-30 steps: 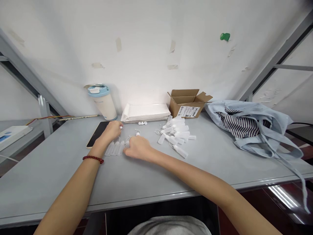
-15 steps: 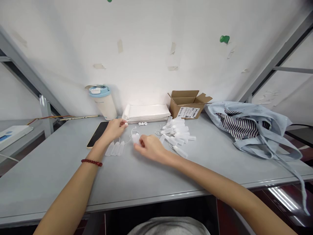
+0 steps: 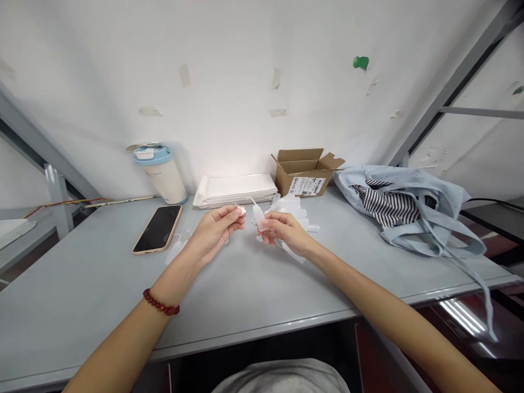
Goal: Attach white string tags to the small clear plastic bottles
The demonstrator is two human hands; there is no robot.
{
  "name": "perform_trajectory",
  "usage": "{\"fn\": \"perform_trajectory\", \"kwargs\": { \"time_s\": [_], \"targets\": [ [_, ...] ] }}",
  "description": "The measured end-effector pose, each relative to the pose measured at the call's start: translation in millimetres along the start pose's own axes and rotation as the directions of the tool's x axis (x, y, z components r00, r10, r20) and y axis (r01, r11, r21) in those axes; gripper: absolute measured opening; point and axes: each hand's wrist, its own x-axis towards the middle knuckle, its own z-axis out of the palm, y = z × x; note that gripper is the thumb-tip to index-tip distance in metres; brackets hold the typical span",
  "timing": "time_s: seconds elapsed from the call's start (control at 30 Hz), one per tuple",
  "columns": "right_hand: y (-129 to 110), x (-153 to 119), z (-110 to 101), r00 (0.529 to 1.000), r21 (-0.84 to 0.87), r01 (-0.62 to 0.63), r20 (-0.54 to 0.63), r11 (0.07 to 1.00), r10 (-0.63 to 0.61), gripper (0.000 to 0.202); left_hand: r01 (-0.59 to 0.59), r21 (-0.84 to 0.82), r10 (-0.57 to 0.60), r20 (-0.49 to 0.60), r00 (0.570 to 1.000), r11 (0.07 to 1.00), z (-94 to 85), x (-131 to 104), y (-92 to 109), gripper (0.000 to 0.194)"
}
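Observation:
Between the fingertips of my left hand [image 3: 213, 233] is a small white cap [image 3: 242, 210]. My right hand [image 3: 287, 232] pinches a translucent plastic squeeze bottle [image 3: 258, 217], its thin nozzle pointing up and left. Cap and bottle are raised close together over the table, a short gap apart. Behind my right hand lies a pile of similar bottles [image 3: 289, 205], partly hidden by that hand. More bottles [image 3: 175, 250] lie to the left, mostly covered by my left hand and wrist.
A phone [image 3: 159, 229] lies on the grey table [image 3: 254, 295] at left, with a blue-lidded cup [image 3: 164, 177] behind it. White envelopes [image 3: 235, 188] are stacked along the wall. An open cardboard box [image 3: 305, 173] and a light-blue cloth bag [image 3: 442, 191] stand at right.
My left hand has come right and toward me with the cap. My right hand has lifted the bottle from the table and tilted it. The whole view has shifted slightly.

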Motion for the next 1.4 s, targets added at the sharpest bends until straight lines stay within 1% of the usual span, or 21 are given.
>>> {"fn": "perform_trajectory", "kwargs": {
  "time_s": [0.07,0.13,0.23,0.3,0.37,0.43,0.53,0.63,0.73,0.8,0.87,0.93,0.97,1.0,1.07,1.13,1.17,1.2,1.27,1.33,1.4],
  "targets": [
    [0.2,0.4,0.5,0.998,0.112,-0.041,0.051,0.993,0.035,0.024,-0.015,-0.031,0.014,-0.023,1.0,0.999,3.8,-0.5,-2.5,0.025],
    [0.9,0.7,1.2,0.994,0.178,-0.077,0.087,0.981,0.063,0.024,-0.018,-0.068,0.017,-0.024,1.0,0.998,5.9,-1.1,-3.3,0.025],
    [1.6,0.5,2.3,0.989,0.233,-0.117,0.112,0.965,0.093,0.025,-0.01,-0.097,0.012,0.015,1.0,0.995,6.5,-2.6,-3.0,0.024],
    [1.6,0.0,2.2,0.985,0.252,-0.146,0.124,0.957,0.117,0.025,-0.017,-0.078,0.021,0.046,0.999,0.997,6.0,-3.8,-2.8,0.023],
    [1.6,-0.5,1.3,0.983,0.252,-0.165,0.126,0.954,0.137,0.025,-0.04,-0.024,0.041,0.046,0.998,0.999,5.4,-4.9,-2.5,0.024],
    [1.5,-0.9,-0.2,0.982,0.242,-0.168,0.123,0.956,0.142,0.025,-0.061,0.082,0.059,0.027,0.998,0.995,4.9,-5.8,-1.8,0.027],
    [1.4,-1.7,-2.2,0.989,0.213,-0.126,0.099,0.969,0.106,0.027,-0.101,0.26,0.1,0.016,0.995,0.96,4.2,-6.5,0.2,0.03],
    [1.6,-2.8,-1.5,0.997,0.118,-0.049,0.056,0.992,0.043,0.033,-0.134,0.336,0.134,0.022,0.991,0.932,3.3,-6.3,1.7,0.03],
    [2.8,-5.0,2.6,1.0,-0.066,0.011,0.025,0.998,-0.009,0.033,-0.138,0.356,0.135,0.032,0.99,0.924,2.9,-5.4,1.1,0.029],
    [3.7,-7.0,6.3,0.999,-0.221,0.046,-0.018,0.974,-0.051,0.031,-0.134,0.362,0.129,0.037,0.991,0.922,3.0,-4.9,0.6,0.028],
    [3.9,-9.0,9.4,0.993,-0.357,0.077,-0.062,0.931,-0.106,0.028,-0.125,0.373,0.116,0.045,0.992,0.919,3.2,-4.9,0.8,0.027],
    [3.1,-10.5,10.8,0.99,-0.414,0.089,-0.061,0.906,-0.125,0.026,-0.117,0.389,0.098,0.066,0.993,0.914,2.9,-5.3,2.2,0.026],
    [2.4,-10.9,10.7,0.993,-0.39,0.084,-0.045,0.917,-0.111,0.029,-0.123,0.393,0.098,0.083,0.992,0.911,2.6,-5.7,3.1,0.025],
    [1.6,-11.1,10.1,0.997,-0.324,0.065,-0.021,0.944,-0.076,0.032,-0.135,0.39,0.103,0.102,0.989,0.911,2.0,-6.0,4.2,0.025],
    [-0.2,-10.8,8.0,0.999,-0.115,-0.026,0.04,0.993,0.031,0.037,-0.173,0.373,0.129,0.14,0.982,0.912,0.4,-6.5,6.1,0.024],
    [-2.0,-10.3,5.9,0.984,0.077,-0.146,0.111,0.986,0.137,0.04,-0.214,0.362,0.161,0.17,0.972,0.907,-1.2,-6.9,7.6,0.023],
    [-2.7,-10.0,5.2,0.975,0.13,-0.19,0.139,0.973,0.172,0.04,-0.227,0.363,0.17,0.183,0.968,0.904,-1.8,-7.2,8.2,0.023],
    [-3.3,-9.8,4.8,0.97,0.155,-0.214,0.154,0.965,0.19,0.04,-0.234,0.365,0.173,0.193,0.966,0.901,-2.2,-7.5,8.6,0.023],
    [-3.8,-9.3,4.5,0.972,0.162,-0.204,0.152,0.966,0.18,0.04,-0.232,0.362,0.163,0.211,0.964,0.903,-1.8,-8.6,9.3,0.023],
    [-3.4,-8.9,4.9,0.982,0.13,-0.148,0.137,0.98,0.13,0.039,-0.199,0.362,0.134,0.197,0.971,0.911,0.0,-9.8,9.6,0.025],
    [-2.7,-8.9,5.4,0.992,0.05,-0.073,0.106,0.996,0.068,0.038,-0.144,0.371,0.096,0.145,0.985,0.918,2.4,-10.8,9.5,0.027]
  ]
}}
